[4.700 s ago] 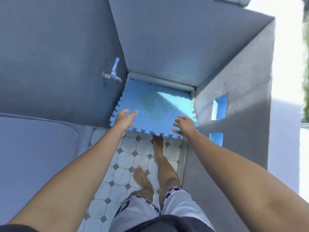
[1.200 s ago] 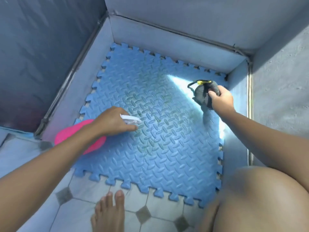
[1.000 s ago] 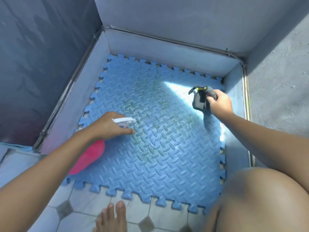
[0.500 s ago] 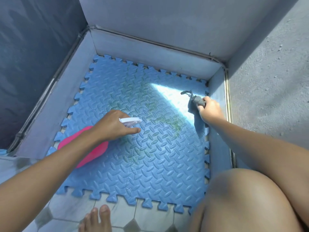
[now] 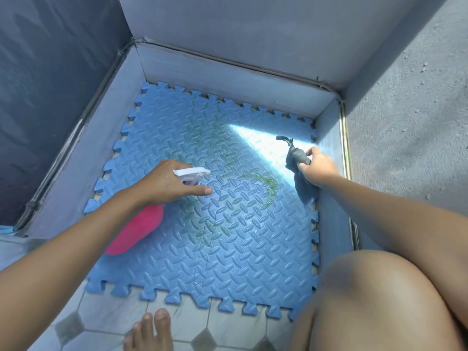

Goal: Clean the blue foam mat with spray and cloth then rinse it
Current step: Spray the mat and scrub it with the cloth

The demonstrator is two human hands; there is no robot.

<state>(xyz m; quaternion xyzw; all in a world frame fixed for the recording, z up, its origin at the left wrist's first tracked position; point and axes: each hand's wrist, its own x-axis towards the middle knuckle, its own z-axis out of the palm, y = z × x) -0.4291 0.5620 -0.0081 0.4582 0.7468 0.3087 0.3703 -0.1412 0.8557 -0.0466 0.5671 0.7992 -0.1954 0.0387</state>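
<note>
The blue foam mat [image 5: 228,249] lies flat in a walled corner, its ridged surface smeared green near the middle. My left hand [image 5: 164,183] grips a pink spray bottle [image 5: 136,231] with a white nozzle, held low over the mat's left half and pointing right. My right hand [image 5: 317,168] holds a bunched dark grey cloth [image 5: 296,158] just above the mat's right edge, in a patch of sunlight. The bottle's neck is hidden under my fingers.
Low grey walls [image 5: 228,79] close in the mat at the back, left and right. White tiled floor [image 5: 106,315] runs along the near edge, where my bare toes [image 5: 149,330] rest. My bent knee [image 5: 379,300] fills the lower right.
Earlier both hands laid the mat down in the corner. Since then the spray bottle has stayed aimed over the mat, and my right hand has lowered the cloth toward the right edge.
</note>
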